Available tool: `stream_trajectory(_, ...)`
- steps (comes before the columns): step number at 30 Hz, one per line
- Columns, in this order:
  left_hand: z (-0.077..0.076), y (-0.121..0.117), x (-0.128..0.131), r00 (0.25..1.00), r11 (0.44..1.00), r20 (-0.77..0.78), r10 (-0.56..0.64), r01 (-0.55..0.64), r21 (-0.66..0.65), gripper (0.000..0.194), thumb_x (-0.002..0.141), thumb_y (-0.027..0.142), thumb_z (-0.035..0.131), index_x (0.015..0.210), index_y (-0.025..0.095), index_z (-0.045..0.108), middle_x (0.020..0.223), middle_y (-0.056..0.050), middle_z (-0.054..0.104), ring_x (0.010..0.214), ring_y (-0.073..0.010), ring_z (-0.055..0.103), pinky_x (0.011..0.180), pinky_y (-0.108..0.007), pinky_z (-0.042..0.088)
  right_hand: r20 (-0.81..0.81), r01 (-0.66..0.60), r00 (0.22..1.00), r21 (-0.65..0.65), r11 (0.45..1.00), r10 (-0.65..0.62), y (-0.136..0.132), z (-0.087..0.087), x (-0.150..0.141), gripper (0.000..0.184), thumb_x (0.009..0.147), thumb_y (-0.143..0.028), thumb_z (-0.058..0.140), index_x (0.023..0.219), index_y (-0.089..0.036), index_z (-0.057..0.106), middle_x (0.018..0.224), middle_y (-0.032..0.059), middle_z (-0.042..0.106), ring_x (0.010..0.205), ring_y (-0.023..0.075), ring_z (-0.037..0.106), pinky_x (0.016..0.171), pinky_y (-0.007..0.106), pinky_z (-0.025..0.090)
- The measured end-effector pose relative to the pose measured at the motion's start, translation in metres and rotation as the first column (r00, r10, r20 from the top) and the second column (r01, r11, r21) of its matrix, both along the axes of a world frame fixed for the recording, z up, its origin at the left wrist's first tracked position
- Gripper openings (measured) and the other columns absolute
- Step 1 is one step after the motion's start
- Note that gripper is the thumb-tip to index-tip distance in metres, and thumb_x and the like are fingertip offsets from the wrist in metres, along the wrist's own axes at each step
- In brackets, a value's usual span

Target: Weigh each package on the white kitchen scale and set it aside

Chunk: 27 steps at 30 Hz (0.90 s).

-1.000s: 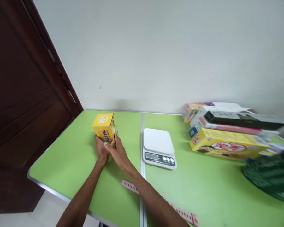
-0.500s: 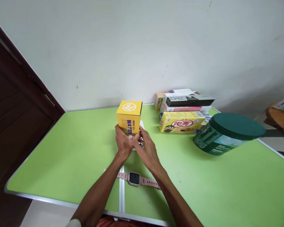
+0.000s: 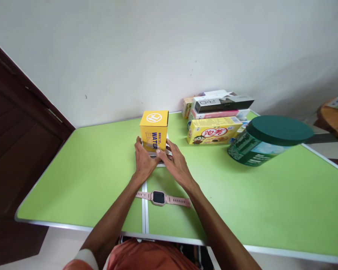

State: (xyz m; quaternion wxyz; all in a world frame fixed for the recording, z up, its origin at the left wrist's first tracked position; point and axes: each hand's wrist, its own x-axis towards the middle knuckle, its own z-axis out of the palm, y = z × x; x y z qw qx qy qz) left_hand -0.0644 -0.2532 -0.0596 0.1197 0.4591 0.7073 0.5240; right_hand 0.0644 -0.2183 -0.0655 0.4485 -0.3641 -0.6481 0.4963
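A yellow carton [image 3: 154,129] printed with "WATER" stands upright on a white kitchen scale [image 3: 169,152], which my hands mostly hide. My left hand [image 3: 143,160] grips the carton's lower left side, fingers pressed against it. From the other side my right hand [image 3: 177,162] holds the lower right edge, and the two thumbs meet at the front. A pink smartwatch [image 3: 159,197] lies flat on the green table [image 3: 87,176] just behind my wrists.
A stack of flat boxes [image 3: 214,129] lies at the back against the wall. A dark green round tin [image 3: 266,140] sits on the table to the right. A dark wooden door [image 3: 14,131] is at the left, a wooden stool [image 3: 334,120] at far right.
Both hands carried the yellow carton from the left half of the table rightward onto the scale. The view swung right and the watch came into sight.
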Motion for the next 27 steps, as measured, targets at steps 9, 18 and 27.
stream_trajectory(9,-0.004,-0.121,-0.013,0.707,0.732,-0.272,-0.653,0.497,-0.466,0.073,0.074,0.041,0.091,0.136,0.023,0.057,0.135,-0.014,0.06,0.125,-0.0345,0.056,0.106,-0.053,0.047,0.094,0.135,0.985,0.097,0.986,-0.144,0.023,0.003,-0.011,0.119,0.074,-0.065,0.083,0.166,-0.019,0.025,0.168,0.0217,0.031,0.158,0.0413,0.027,0.128,0.066,0.025)
stream_trajectory(18,0.012,-0.11,-0.012,0.585,0.567,-0.201,-0.786,0.549,-0.614,0.025,0.091,0.026,0.07,0.114,0.02,0.06,0.117,-0.009,0.065,0.105,-0.0271,0.057,0.096,-0.043,0.043,0.091,0.123,0.987,0.116,0.986,-0.134,0.052,0.015,-0.019,0.137,0.056,-0.058,0.096,0.166,-0.022,0.023,0.17,0.0204,0.028,0.16,0.0411,0.02,0.13,0.065,0.018)
stream_trajectory(27,0.072,-0.106,-0.035,0.577,0.67,0.677,-0.456,0.724,-0.166,0.035,0.094,0.045,0.071,0.112,0.02,0.056,0.085,0.001,0.058,0.067,-0.0114,0.053,0.065,-0.025,0.044,0.02,-0.075,0.997,0.103,0.992,0.074,0.073,0.024,-0.016,0.113,0.061,-0.047,0.095,0.157,-0.027,0.038,0.148,0.0116,0.056,0.136,0.0359,0.056,0.116,0.061,0.047)
